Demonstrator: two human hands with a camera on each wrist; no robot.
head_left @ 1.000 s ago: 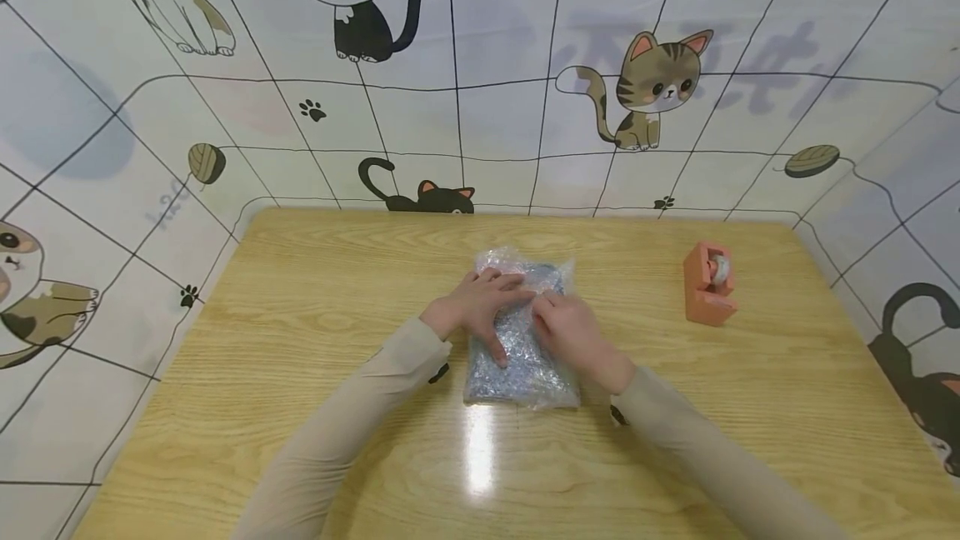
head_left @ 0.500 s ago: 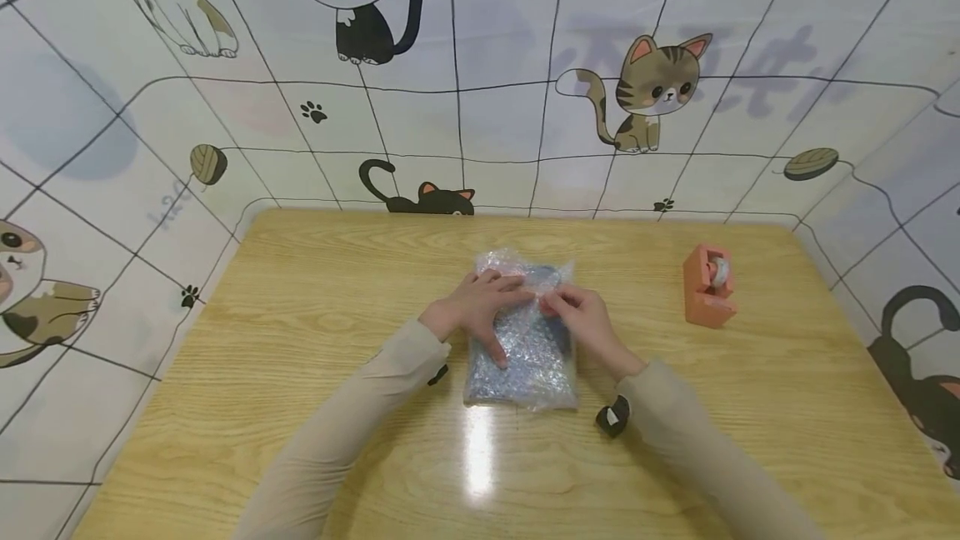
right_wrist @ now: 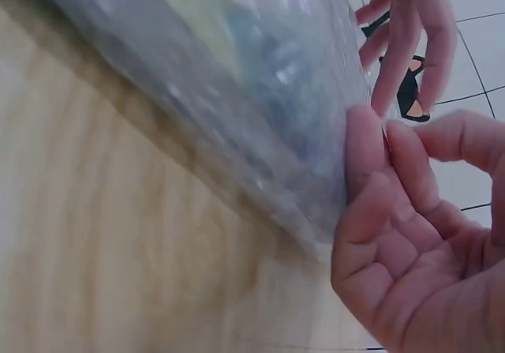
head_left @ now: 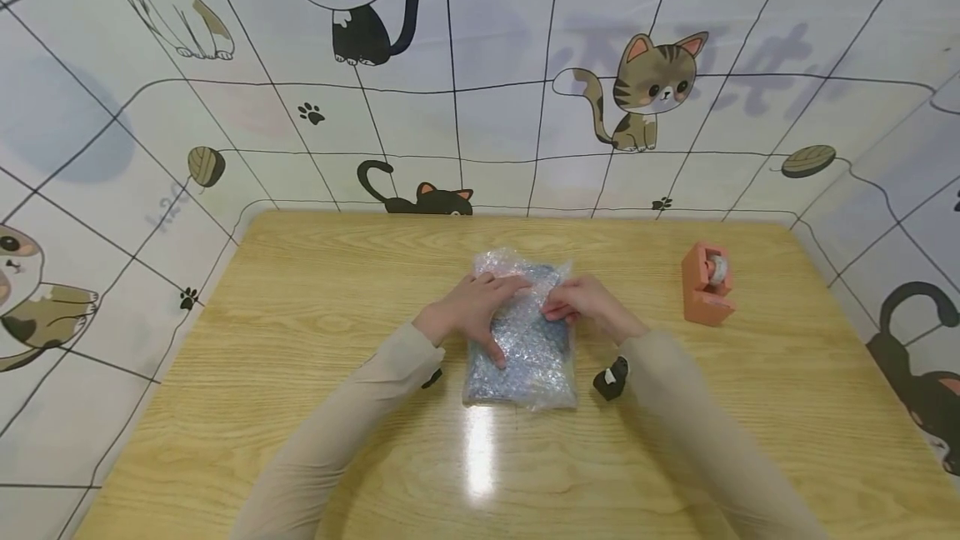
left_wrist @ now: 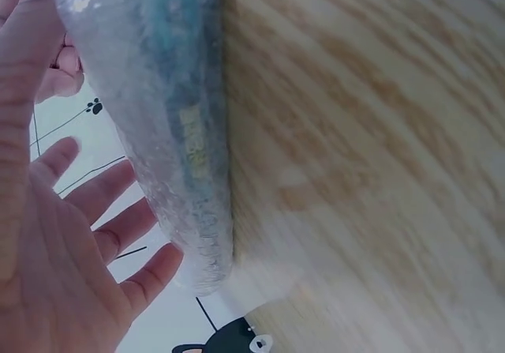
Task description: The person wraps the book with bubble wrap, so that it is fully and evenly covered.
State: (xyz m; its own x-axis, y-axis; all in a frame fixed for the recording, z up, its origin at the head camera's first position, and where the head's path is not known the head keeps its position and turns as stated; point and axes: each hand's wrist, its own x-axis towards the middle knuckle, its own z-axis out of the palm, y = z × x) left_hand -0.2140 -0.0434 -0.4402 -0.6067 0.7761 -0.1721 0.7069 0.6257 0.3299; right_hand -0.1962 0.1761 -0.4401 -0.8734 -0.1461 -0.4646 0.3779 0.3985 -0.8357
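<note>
A flat rectangular package in clear bubble wrap (head_left: pixel 525 369) lies on the table, with a bluish item showing through the layers. Across its upper left part my left hand (head_left: pixel 476 311) rests with fingers and thumb spread. In the left wrist view the relaxed fingers of that left hand (left_wrist: pixel 75 250) reach along the side of the wrapped package (left_wrist: pixel 158 108). At the upper right edge is my right hand (head_left: pixel 588 307). In the right wrist view, thumb and forefinger of the right hand (right_wrist: pixel 418 242) pinch at the bubble wrap (right_wrist: pixel 237 108); what lies between the fingertips is mostly hidden.
An orange tape dispenser (head_left: pixel 705 302) with a roll in it stands to the right on the wooden table (head_left: pixel 337 273). Cat-patterned sheeting (head_left: pixel 495 123) rises behind the table and at both sides.
My right hand has shifted a little to the right over the package and turned, its fingers now at the upper right edge. The left hand stays on the package almost unmoved.
</note>
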